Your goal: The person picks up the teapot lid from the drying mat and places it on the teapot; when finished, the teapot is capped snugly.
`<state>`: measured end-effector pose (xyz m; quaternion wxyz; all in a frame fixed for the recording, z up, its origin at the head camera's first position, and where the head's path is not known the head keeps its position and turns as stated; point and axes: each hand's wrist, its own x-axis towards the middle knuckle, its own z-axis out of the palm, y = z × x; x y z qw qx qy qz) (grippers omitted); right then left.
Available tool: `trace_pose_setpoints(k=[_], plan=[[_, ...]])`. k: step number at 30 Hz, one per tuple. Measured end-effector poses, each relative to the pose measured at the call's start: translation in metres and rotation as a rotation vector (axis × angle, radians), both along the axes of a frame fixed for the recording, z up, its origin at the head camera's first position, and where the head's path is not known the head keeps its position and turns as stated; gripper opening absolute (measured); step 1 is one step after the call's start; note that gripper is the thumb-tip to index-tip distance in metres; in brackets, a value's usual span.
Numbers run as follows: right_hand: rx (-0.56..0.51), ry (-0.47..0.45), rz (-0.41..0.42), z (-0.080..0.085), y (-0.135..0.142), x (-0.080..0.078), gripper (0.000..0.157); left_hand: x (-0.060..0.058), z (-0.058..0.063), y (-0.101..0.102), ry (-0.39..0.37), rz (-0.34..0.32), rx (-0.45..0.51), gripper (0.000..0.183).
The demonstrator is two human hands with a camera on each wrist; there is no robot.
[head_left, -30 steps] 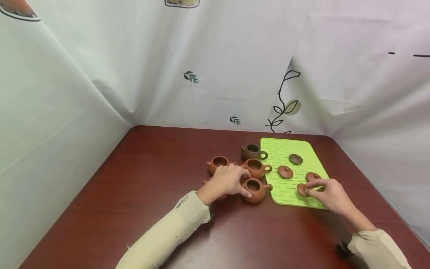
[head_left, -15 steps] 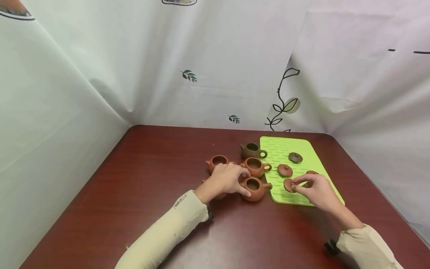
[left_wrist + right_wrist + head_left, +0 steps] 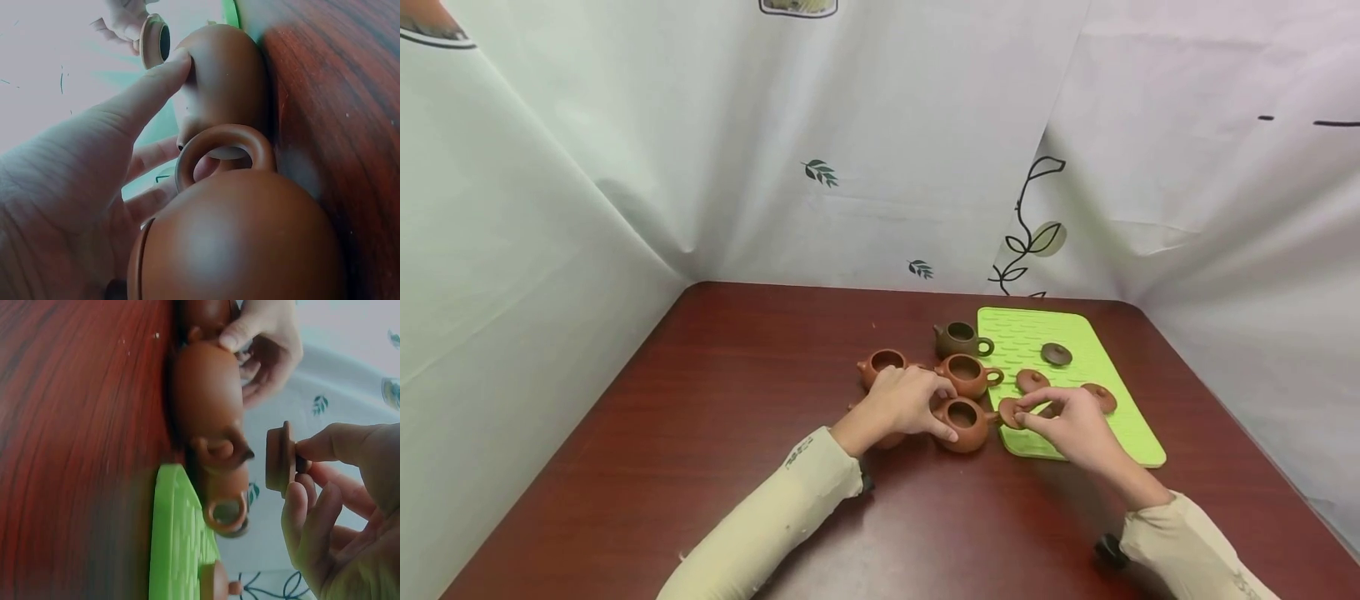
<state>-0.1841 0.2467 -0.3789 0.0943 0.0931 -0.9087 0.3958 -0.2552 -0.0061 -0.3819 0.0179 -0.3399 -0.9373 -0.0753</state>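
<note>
A reddish-brown clay teapot (image 3: 964,437) without its lid stands at the front of a cluster. My left hand (image 3: 910,402) holds it, thumb on the near side by the opening and fingers around the far side. With thumb and fingertips my right hand (image 3: 1078,429) pinches the knob of a matching teapot lid (image 3: 279,459). That lid hangs beside the teapot's handle, underside turned toward the opening. Close under my left palm, another teapot (image 3: 250,244) with a lid on fills the lower left wrist view; the hand mostly covers it in the head view.
Behind stand open teapots: a reddish one (image 3: 967,387), a dark brown one (image 3: 956,345) and another reddish one (image 3: 874,368) at left. On the green mat (image 3: 1138,446) lie a dark lid (image 3: 1057,355) and reddish lids (image 3: 1032,381), (image 3: 1101,399). White cloth (image 3: 865,225) hangs around the table.
My right hand has carried the lid leftward from the mat's front right to beside the teapot's handle. The left hand has kept its hold on the teapot.
</note>
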Motion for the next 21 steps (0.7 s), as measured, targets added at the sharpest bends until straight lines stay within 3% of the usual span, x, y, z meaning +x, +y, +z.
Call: trace_pose_setpoints(k=[14,21], plan=[[-0.051,0.013,0.09,-0.003,-0.031,-0.008,0.012,0.0,0.001,-0.001,-0.034,-0.007,0.005,0.063],[-0.019,0.02,0.126,-0.002,-0.039,-0.01,0.011,-0.001,0.002,0.0,-0.026,-0.008,0.006,0.063]])
